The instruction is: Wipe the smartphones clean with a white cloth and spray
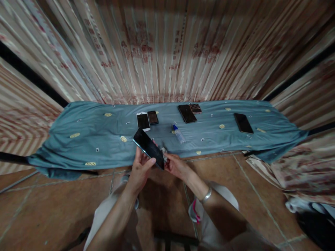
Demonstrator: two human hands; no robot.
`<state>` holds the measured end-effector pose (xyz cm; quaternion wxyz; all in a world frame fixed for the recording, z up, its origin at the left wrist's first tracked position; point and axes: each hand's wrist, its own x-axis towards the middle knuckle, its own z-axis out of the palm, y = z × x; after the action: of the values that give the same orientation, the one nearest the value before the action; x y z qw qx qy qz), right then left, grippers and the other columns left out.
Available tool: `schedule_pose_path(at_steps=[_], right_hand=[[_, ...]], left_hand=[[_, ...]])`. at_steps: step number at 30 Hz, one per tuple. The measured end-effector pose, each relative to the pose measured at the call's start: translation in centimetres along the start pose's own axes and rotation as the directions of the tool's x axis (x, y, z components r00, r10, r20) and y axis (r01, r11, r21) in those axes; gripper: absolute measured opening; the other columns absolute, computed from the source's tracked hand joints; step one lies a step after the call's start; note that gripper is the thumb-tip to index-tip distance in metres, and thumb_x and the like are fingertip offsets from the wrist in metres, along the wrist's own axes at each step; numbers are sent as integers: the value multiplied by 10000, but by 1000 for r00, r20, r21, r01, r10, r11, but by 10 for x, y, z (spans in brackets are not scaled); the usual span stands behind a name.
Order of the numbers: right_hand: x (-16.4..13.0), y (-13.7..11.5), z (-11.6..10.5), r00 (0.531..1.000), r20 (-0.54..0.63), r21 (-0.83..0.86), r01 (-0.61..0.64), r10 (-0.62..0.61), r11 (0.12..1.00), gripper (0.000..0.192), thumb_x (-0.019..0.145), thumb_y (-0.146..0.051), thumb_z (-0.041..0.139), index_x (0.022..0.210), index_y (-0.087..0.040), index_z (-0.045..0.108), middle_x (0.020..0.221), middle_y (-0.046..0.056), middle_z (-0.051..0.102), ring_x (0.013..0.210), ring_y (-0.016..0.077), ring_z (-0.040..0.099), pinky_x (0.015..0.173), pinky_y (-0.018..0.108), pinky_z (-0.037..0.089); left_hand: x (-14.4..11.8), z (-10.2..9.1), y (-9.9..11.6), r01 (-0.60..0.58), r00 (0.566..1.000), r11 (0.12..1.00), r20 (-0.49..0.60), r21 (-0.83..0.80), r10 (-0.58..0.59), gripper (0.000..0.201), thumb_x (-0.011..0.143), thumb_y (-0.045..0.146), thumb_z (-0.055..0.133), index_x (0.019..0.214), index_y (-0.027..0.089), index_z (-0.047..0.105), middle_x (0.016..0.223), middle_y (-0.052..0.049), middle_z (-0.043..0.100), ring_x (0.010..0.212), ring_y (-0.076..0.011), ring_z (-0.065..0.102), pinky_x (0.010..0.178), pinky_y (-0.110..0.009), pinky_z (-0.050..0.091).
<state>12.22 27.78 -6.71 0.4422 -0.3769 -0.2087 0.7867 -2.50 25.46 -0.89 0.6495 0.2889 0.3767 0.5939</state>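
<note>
My left hand [141,169] is wrapped round a dark smartphone [149,147], thumb over its near edge. The phone is tilted, held above the front edge of the cloth-covered table. At the phone's right edge, my right hand [176,165] pinches a crumpled whitish cloth or tissue [164,153] against it. Beyond the held phone lie a white phone [143,121] with a dark screen and a small dark phone [153,117]. A clear bottle with a blue cap [179,134] lies on its side just past my right hand.
A blue-green patterned cloth [104,139] covers the long table. Farther back lie a black phone [187,114] and a small patterned brown item [195,108]; another dark phone [243,123] is at the right. Curtains [157,52] hang behind. My knees are below the table's front edge.
</note>
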Motion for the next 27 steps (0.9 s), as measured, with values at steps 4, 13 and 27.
schedule_pose_path(at_steps=[4,13,27], right_hand=[[-4,-4,-2,998,-21,52,-55,56,997,340,563,-389,896,720,-169,691,639,-41,678,543,72,585,543,194,436],[-16,4,0,995,8,99,-99,99,990,365,550,-396,907,724,-164,686,663,-36,663,579,71,570,550,191,418],[-63,-7,16,933,297,-189,-151,204,970,396,655,-499,837,721,-130,708,643,4,658,550,90,577,537,210,428]], left_hand=[[0,-7,-1,15,1000,995,12,94,-16,726,549,186,870,1232,219,624,1322,-103,634,1273,-282,542,1095,-407,398],[-2,-8,-2,7,1000,979,-18,204,-4,673,509,248,887,1140,183,663,1293,-122,650,1268,-314,541,1074,-448,417],[15,-24,0,11,993,995,-121,99,1,586,690,296,791,1239,282,588,1050,-19,739,1035,-214,671,918,-360,508]])
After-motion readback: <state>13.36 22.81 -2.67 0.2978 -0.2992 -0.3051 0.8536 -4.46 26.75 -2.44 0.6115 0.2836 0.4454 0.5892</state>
